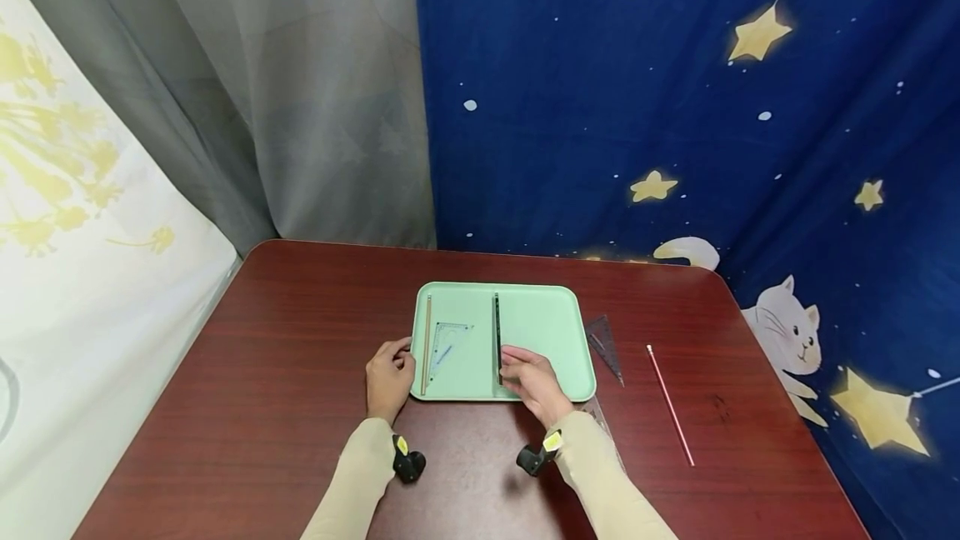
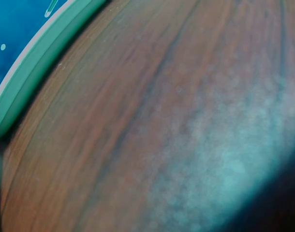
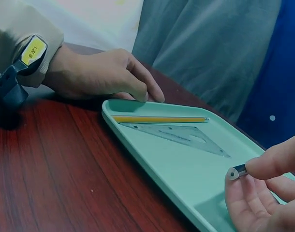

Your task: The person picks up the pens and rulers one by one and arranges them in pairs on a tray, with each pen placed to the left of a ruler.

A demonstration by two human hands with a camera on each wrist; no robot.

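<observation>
My right hand [image 1: 534,382] pinches a black pencil [image 1: 497,323] near its close end, over the middle of a light green tray [image 1: 547,307]. In the right wrist view the pencil's flat, unsharpened end [image 3: 234,173] pokes out between thumb and fingers. At the tray's left rim, my left hand [image 1: 390,377] grips the edge with bent fingers. Inside the tray, a yellow pencil [image 1: 427,344] lies along the left side, with a clear set square [image 3: 186,137] beside it. The left wrist view catches only the tray's rim [image 2: 41,53] and the table.
Right of the tray, a dark see-through set square [image 1: 606,348] lies close to the rim. Farther right is a pink pencil [image 1: 671,405]. A clear ruler [image 1: 597,413] shows partly beside my right wrist. Curtains hang behind the brown table [image 1: 322,307].
</observation>
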